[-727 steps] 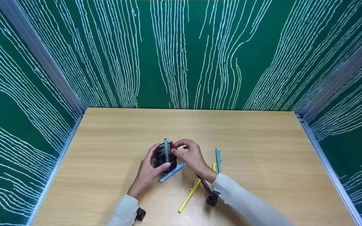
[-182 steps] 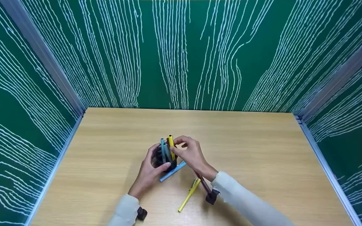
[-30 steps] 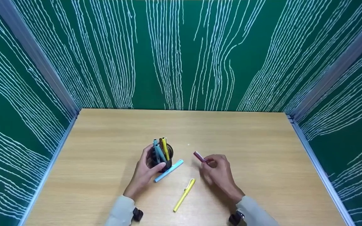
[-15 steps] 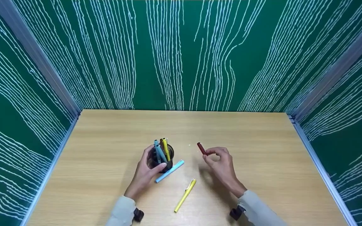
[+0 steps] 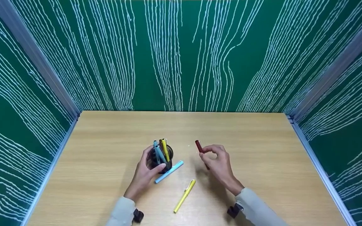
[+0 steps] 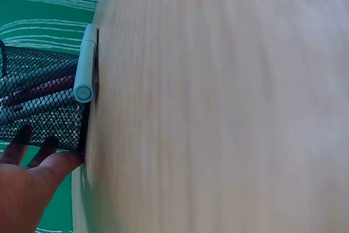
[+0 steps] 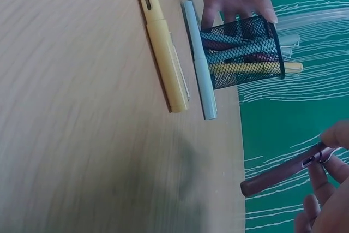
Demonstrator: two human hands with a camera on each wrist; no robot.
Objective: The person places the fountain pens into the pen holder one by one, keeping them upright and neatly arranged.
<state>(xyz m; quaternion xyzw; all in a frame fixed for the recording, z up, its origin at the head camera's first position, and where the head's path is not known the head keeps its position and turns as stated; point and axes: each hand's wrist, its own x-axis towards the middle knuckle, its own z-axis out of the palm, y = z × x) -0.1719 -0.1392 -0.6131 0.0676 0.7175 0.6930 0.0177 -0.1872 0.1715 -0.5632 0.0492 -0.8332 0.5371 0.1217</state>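
Note:
My left hand (image 5: 143, 177) curls round a black mesh pen cup (image 5: 169, 164), which stands upright on the table. Inside it are blue pens (image 5: 159, 153), a yellow pen (image 5: 165, 149) and a dark red one, partly hidden. To the right, apart from the cup, my right hand (image 5: 220, 163) pinches another dark red pen (image 5: 199, 146) between thumb and fingers, tilted and held above the table. In the right wrist view this pen (image 7: 278, 175) points its end down toward the tabletop. A light blue pen (image 6: 85, 66) lies against the cup's base.
A yellow pen (image 5: 184, 196) lies on the table (image 5: 247, 135) between the forearms, nearer the front. Green walls (image 5: 168, 62) with white wavy lines enclose the table at the back and sides.
Over the longer span, blue and yellow pens went from the table into the cup. In the last second my right hand rose slightly and turned the dark red pen more upright. The left hand stayed put.

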